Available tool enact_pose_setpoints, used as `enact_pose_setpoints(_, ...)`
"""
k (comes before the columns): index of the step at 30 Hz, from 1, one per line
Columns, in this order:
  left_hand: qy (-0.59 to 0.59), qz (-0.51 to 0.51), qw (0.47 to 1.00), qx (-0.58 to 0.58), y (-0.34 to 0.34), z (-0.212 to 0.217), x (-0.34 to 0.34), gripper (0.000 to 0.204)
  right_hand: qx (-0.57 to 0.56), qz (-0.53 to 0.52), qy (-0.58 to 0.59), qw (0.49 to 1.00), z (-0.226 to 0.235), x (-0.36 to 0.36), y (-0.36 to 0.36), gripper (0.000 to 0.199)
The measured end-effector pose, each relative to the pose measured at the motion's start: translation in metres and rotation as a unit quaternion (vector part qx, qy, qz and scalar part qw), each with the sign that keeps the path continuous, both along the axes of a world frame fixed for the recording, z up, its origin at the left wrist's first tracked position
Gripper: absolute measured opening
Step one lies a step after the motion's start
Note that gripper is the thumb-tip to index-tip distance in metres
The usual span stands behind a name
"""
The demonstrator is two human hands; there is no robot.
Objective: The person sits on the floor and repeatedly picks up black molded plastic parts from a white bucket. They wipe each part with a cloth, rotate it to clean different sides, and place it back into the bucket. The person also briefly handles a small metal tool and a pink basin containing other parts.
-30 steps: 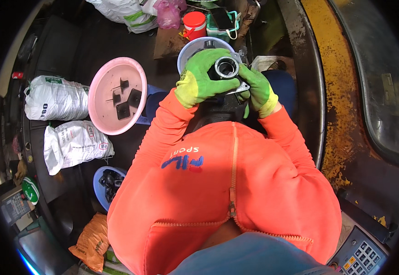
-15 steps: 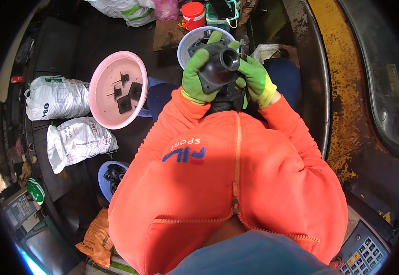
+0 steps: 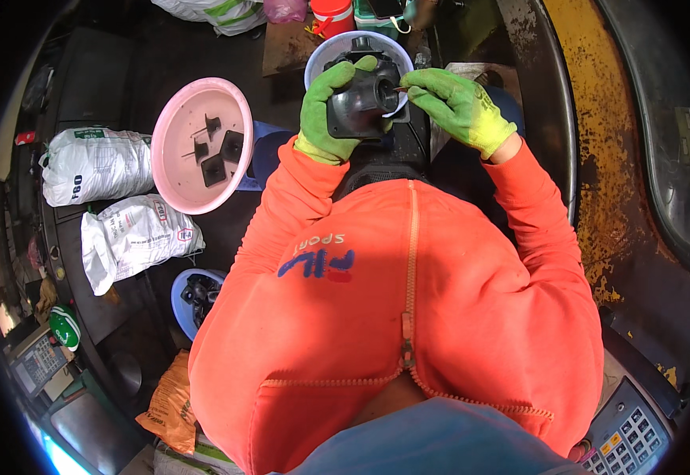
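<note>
My left hand [image 3: 321, 115], in a green and yellow work glove, grips a black plastic housing [image 3: 353, 109] with a flat square base and a round open neck. The neck points toward my right. My right hand [image 3: 456, 107], gloved the same way, is closed in a pinch beside the neck. A thin, dark, reddish sliver [image 3: 400, 89] shows at its fingertips against the opening's rim; its kind is too small to tell. Beyond the housing, a pale blue-white basin [image 3: 313, 65] holds more black parts, partly hidden by my hands.
A pink basin [image 3: 164, 162] with several black pieces stands at the left. Near it lie white sacks [image 3: 95, 170], a blue basin [image 3: 178, 305] of black parts and an orange bag [image 3: 172, 404]. A red container [image 3: 333, 20] stands at the far side; rusty yellow machinery [image 3: 590, 158] borders the right.
My right hand has come off the housing's side and moved up and right to its neck, fingers now pinched. The housing has shifted slightly left, its neck turned more to the right.
</note>
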State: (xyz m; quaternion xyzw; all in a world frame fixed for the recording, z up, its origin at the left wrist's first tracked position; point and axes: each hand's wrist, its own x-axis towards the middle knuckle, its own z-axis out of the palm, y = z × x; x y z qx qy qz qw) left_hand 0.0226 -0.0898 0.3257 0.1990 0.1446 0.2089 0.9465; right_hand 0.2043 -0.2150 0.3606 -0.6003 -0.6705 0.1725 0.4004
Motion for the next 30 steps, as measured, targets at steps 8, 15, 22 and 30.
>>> enact_pose_setpoints(8, 0.025, 0.008, 0.999, 0.033, -0.001, 0.009, -0.002, 0.054, -0.012, 0.019, -0.071, 0.997, 0.0, 0.001, 0.003, 0.025)
enact_pose_setpoints(15, -0.011, 0.045, 0.994, 0.104, -0.001, 0.015, 0.0, 0.058, -0.045, -0.003, 0.021, 0.999, -0.004, -0.009, -0.001, 0.027)
enact_pose_setpoints(22, -0.061, 0.079, 0.98, 0.171, -0.005, 0.027, 0.003, 0.066, -0.076, -0.037, 0.17, 0.982, -0.014, -0.024, -0.006, 0.029)
enact_pose_setpoints(30, -0.08, 0.121, 0.934, 0.327, 0.002, 0.03, 0.008, 0.081, -0.17, -0.024, 0.431, 0.886, 0.003, -0.042, -0.009, 0.021)
